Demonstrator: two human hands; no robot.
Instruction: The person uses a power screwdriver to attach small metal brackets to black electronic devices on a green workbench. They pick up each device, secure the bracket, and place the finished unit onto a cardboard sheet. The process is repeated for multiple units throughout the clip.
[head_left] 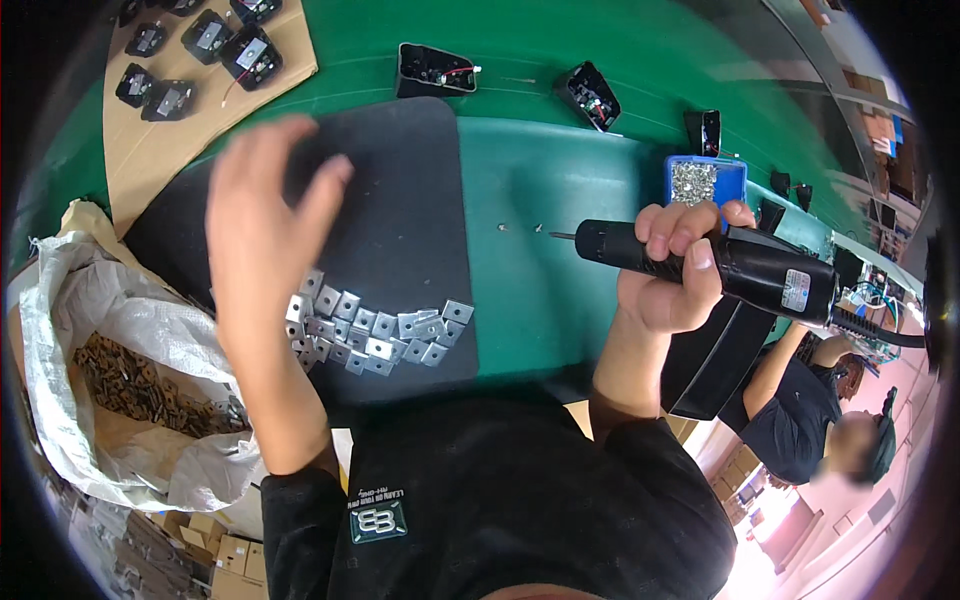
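My right hand point(672, 280) is wrapped round a black electric screwdriver point(770, 272), its bit pointing left across the green work surface. Two small screws point(538, 228) lie close to the bit's tip. Blurred by motion, my left hand point(262, 200) is raised over the dark mat point(405, 190), thumb and fingers apart, with nothing visible in it. Below it a loose pile of square metal plates with holes point(380, 348) covers the mat's near part; my left forearm hides some of them.
Black housings with wires point(436, 72) stand on the green belt, and several more lie on cardboard point(150, 190) at far left. A blue bin of screws point(735, 180) sits beyond my right hand. At left is a white sack point(60, 350) of small parts. A co-worker point(800, 420) is at right.
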